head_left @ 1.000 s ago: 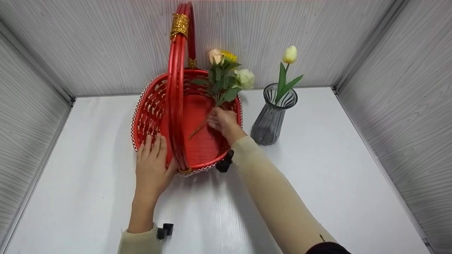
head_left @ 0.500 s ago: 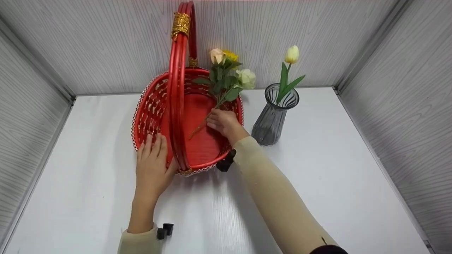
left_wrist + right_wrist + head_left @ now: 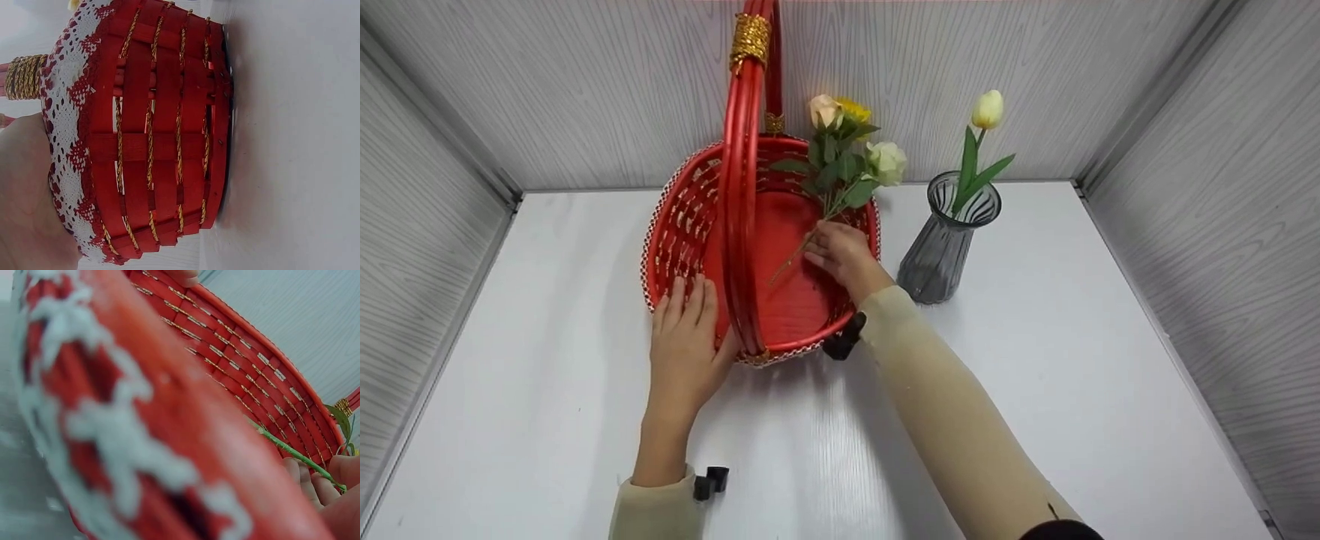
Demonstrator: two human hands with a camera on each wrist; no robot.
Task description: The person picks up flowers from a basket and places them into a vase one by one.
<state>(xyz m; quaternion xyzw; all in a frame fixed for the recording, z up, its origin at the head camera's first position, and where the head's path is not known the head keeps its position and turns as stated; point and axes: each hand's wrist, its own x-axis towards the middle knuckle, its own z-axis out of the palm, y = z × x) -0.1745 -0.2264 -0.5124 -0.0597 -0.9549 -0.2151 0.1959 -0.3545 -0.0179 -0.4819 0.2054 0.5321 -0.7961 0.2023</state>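
A red woven basket (image 3: pixel 791 311) with lace trim and a tall arched handle stands on the white table. My left hand (image 3: pixel 684 356) rests on its near left rim, fingers straight over the inside and thumb by the handle's foot. In the left wrist view the palm lies against the lace edge (image 3: pixel 70 129). Inside the basket's right half, my right hand (image 3: pixel 844 255) pinches a green flower stem (image 3: pixel 292 451). Above that hand rise a peach rose (image 3: pixel 825 111), a yellow flower (image 3: pixel 855 110) and a white rose (image 3: pixel 887 163) with leaves, leaning toward the back right rim.
To the right of the basket stands a grey ribbed glass vase (image 3: pixel 936 262) holding a pale yellow tulip (image 3: pixel 988 110). The red handle (image 3: pixel 741 187) arches high between the two hands. Grey wood-grain panels (image 3: pixel 607 97) enclose the table at the back and sides.
The head view has shifted a little, so the basket and vase appear slightly higher. Both hands stay at the basket, the right one still on the stem.
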